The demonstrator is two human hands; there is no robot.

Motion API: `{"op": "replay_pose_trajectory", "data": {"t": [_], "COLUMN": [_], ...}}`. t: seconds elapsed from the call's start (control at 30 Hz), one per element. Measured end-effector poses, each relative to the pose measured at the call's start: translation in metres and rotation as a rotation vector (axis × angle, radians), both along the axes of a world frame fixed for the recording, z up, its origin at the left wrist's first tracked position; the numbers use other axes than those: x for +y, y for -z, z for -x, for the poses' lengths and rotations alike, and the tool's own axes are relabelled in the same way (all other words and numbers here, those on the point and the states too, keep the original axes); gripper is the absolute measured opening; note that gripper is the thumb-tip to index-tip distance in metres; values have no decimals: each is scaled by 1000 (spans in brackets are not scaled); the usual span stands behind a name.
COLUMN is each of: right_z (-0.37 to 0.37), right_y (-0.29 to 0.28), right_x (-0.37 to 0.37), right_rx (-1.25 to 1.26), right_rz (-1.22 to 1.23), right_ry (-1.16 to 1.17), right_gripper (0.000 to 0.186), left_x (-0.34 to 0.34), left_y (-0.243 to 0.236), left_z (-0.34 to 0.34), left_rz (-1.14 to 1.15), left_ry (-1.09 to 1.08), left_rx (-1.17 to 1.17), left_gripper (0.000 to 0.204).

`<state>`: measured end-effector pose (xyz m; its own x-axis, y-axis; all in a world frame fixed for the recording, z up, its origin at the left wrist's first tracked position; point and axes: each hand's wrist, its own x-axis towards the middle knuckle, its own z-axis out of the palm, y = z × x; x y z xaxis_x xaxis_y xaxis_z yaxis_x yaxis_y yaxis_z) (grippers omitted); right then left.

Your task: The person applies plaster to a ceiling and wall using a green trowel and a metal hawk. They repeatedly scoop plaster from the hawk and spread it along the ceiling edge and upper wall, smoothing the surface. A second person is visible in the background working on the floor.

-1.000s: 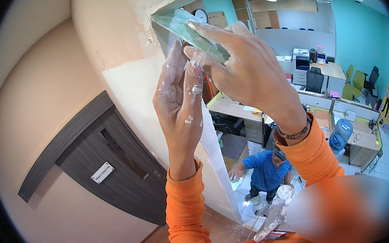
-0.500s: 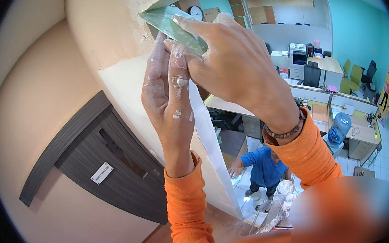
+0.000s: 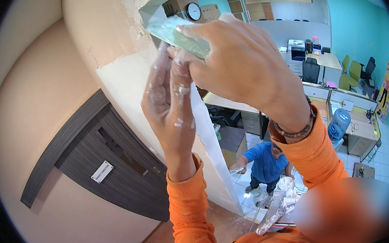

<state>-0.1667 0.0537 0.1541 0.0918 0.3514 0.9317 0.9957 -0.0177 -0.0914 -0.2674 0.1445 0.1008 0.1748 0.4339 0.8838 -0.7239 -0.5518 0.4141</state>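
Note:
My right hand [image 3: 250, 65] grips a flat, pale green spreader [image 3: 180, 38] whose broad blade is pressed under its outstretched finger and smeared with white. The blade slants by the upper wall corner [image 3: 143, 24], slightly blurred. Below it, my left hand [image 3: 167, 105] is raised with fingers stretched upward, its tips close under the blade; whether they touch it is hidden. White paste spots cover the left fingers and thumb. A white, plastered strip [image 3: 126, 76] of wall runs behind the left hand.
A dark door [image 3: 114, 161] stands left. Below, a person in blue [image 3: 266, 164] is near a paste-smeared board [image 3: 272, 214] and a white-smeared bucket [image 3: 285, 184]. Desks [image 3: 362, 139], an office chair [image 3: 310, 70] and a water bottle [image 3: 339, 125] fill the room at right.
The spreader has shifted slightly right and down from the wall corner, along with my right hand. My left hand has barely moved. The person below has lowered an outstretched arm.

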Motion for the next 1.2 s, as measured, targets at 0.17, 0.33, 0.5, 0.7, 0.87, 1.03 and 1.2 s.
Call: {"op": "replay_pose_trajectory", "data": {"t": [0.17,0.33,0.5,0.7,0.87,1.03,1.2], "right_z": [-12,-27,-33,-37,-37,-40,-41], "right_y": [10,20,40,38,34,32,27], "right_x": [-38,-54,-7,45,55,60,61], "right_rx": [151,638,1038,1077,1112,1095,1115], "right_rz": [117,293,143,131,164,162,119], "right_ry": [-206,-785,-1412,-1720,-1670,-1613,-1617], "right_gripper": [40,45,40,33,35,40,40], "left_x": [-19,-11,-8,3,8,15,18], "left_y": [30,40,31,8,5,3,-1], "left_z": [-1,-8,-6,-4,-6,-11,-16], "left_rz": [-122,-411,-238,-208,-143,-125,-134], "left_ry": [-61,-632,-522,-490,-469,-469,-441], "left_rx": [87,28,-34,-57,-21,-12,-49], "left_gripper": [61,51,53,55,54,54,53]}}
